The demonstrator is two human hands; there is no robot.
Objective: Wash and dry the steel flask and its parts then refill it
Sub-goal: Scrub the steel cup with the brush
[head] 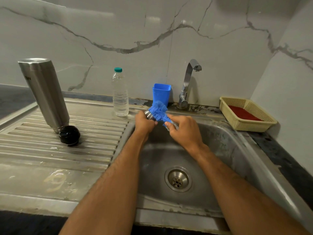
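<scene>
Head view: hands (166, 123) over sink (220, 141).

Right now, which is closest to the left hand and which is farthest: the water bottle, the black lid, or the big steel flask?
From the left hand:
1. Water bottle, just left of it, at the back of the drainboard.
2. Black lid, farther left on the drainboard.
3. Steel flask, farthest left, standing upside down behind the lid.

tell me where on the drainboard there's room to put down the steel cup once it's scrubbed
Free: ribbed drainboard between the black stopper and the sink basin; also the flat front strip. Crowded: back left, where the upturned flask and stopper sit together, and by the water bottle.
</scene>
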